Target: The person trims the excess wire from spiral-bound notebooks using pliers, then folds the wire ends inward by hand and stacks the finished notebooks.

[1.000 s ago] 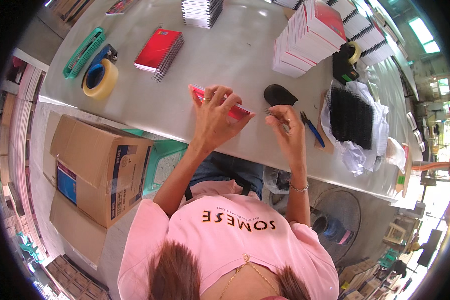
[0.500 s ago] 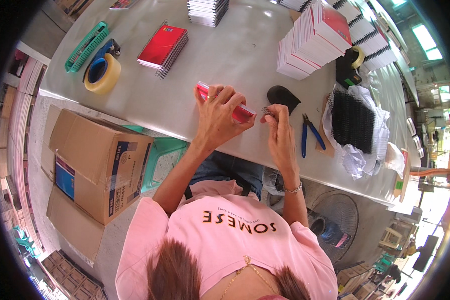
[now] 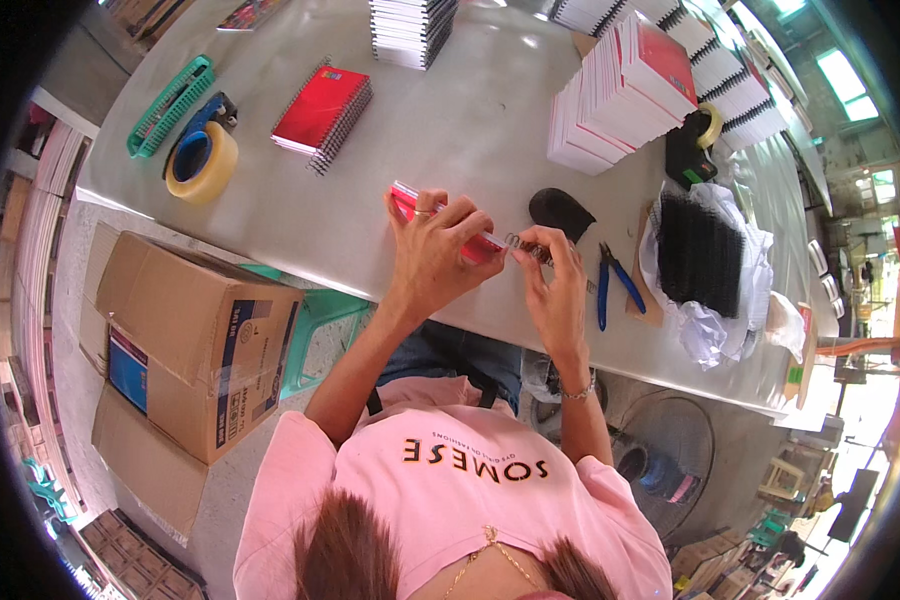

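My left hand (image 3: 435,245) grips a small red-covered notebook (image 3: 482,248) on its edge, fingers over the top, near the front edge of the table. Just to its right, my right hand (image 3: 555,285) pinches a dark wire spiral coil (image 3: 530,247), whose end meets the notebook's right corner. Whether the coil has entered the holes is too small to tell. Beyond the right hand lies a black rounded object (image 3: 560,213). Blue-handled cutting pliers (image 3: 617,285) rest to the right of that hand. A pile of black spiral coils (image 3: 700,255) sits on crumpled white wrapping farther right.
Spiral-bound red notebooks (image 3: 322,108) lie at the left, near a blue tape dispenser (image 3: 202,163) and a green basket (image 3: 170,105). Tall notebook stacks (image 3: 620,90) and a black tape dispenser (image 3: 690,155) stand far right. Below the table are a cardboard box (image 3: 185,345), green stool (image 3: 322,325) and fan (image 3: 665,470).
My right hand has brought the coil up against the notebook's right corner, and more of the coil shows. The left hand keeps its hold. The whole view has shifted slightly.
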The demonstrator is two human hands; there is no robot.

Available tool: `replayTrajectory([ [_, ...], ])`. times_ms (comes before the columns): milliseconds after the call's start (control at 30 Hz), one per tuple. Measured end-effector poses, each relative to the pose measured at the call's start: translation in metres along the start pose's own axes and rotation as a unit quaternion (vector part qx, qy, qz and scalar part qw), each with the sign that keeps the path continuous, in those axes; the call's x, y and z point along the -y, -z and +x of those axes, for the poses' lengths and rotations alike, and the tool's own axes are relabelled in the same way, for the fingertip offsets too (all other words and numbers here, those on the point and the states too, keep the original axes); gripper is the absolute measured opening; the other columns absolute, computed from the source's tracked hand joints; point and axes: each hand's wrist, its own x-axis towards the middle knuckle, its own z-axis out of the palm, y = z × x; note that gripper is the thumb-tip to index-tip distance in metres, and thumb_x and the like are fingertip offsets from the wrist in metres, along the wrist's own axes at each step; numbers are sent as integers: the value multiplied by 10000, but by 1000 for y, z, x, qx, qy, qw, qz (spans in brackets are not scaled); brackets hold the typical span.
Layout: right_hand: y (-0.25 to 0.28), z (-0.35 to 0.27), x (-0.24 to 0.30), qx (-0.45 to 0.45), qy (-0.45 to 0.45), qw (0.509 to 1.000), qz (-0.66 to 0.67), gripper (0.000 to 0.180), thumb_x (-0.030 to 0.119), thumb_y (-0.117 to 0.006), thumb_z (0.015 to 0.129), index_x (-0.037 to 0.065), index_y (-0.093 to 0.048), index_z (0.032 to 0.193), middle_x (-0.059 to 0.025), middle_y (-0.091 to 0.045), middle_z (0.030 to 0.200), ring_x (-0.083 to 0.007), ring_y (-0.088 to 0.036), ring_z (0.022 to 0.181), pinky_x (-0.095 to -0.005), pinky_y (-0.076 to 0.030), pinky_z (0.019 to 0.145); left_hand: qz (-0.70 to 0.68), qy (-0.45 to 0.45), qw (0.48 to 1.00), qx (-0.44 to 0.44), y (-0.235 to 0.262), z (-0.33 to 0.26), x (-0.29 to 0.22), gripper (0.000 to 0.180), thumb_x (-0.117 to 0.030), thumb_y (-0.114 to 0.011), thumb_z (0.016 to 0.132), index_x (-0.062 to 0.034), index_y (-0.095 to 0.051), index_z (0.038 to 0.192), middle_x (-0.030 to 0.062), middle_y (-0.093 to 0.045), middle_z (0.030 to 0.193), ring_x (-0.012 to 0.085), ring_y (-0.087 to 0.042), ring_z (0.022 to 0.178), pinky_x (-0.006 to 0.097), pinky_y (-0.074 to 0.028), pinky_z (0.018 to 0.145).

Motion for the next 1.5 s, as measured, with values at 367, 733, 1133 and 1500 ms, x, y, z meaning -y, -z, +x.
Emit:
replayTrajectory([
  [367, -3, 0, -8, 12, 76, 997, 5, 120, 34, -636, 884, 6, -591, 991, -115, -622, 903, -240, -595, 806, -340, -476, 753, 8, 5, 1000, 7, 1, 0, -1, 301, -372, -778, 676, -189, -640, 872, -45, -566, 939, 224, -485, 1032, 570, -266, 940],
  [733, -5, 6, 9, 20, 69, 995, -64, 109, 130, -535, 958, 27, -565, 982, -132, -603, 940, -331, -566, 879, -423, -410, 846, 62, 11, 994, 86, 19, -4, 3, 358, -249, -700, 812, -201, -577, 1144, 11, -516, 1152, 234, -471, 1133, 569, -254, 1013],
  [1133, 27, 36, -44, -13, 74, 990, -120, 120, 38, -522, 925, 34, -611, 1007, -160, -573, 1006, -351, -534, 971, -440, -405, 912, -175, 129, 974, -63, 3, -19, 21, 613, -233, -871, 665, -108, -533, 1161, 146, -487, 1237, 403, -389, 1219, 491, -379, 994],
  [1500, 38, 12, -40, 165, -90, 978, -87, 378, 36, -726, 740, 66, -649, 1110, -153, -555, 1025, -319, -532, 931, -421, -432, 892, -223, 120, 967, 7, 32, -14, 29, 571, -229, -905, 610, -73, -524, 1007, 112, -515, 1039, 333, -418, 1139, 436, -395, 951],
])
